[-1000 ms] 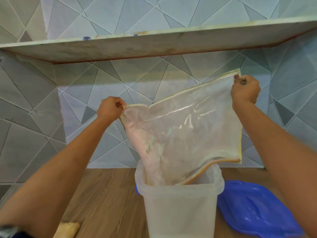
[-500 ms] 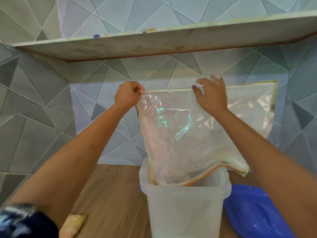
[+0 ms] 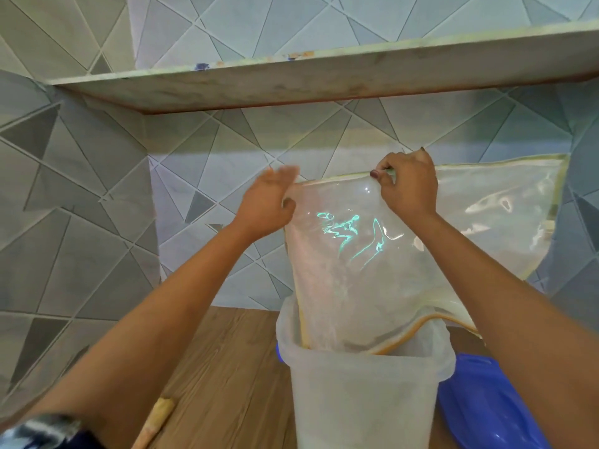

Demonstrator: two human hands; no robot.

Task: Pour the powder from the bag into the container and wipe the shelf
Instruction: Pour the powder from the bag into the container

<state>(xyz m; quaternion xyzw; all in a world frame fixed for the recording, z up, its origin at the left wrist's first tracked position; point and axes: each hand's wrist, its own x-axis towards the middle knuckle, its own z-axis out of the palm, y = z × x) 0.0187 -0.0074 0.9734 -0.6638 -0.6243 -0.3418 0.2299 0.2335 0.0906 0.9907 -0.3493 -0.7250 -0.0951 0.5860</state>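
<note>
A clear plastic bag (image 3: 405,264) with yellow trim hangs upside down, its mouth tucked inside the translucent white container (image 3: 363,400) on the wooden counter. Powder dust clings to the inside of the bag. My right hand (image 3: 408,189) pinches the bag's top edge near its middle. My left hand (image 3: 269,202) is at the bag's upper left corner with blurred fingers spread, and only its thumb side touches the plastic. The shelf (image 3: 324,79) runs across the wall above both hands.
A blue lid (image 3: 486,413) lies on the counter right of the container. A pale yellow object (image 3: 158,416) lies at the lower left on the wooden counter (image 3: 227,367). Tiled walls close in behind and on the left.
My right hand went from the bag's right corner to the middle of its top edge and pinched it. My left hand let go of the left corner and its fingers spread.
</note>
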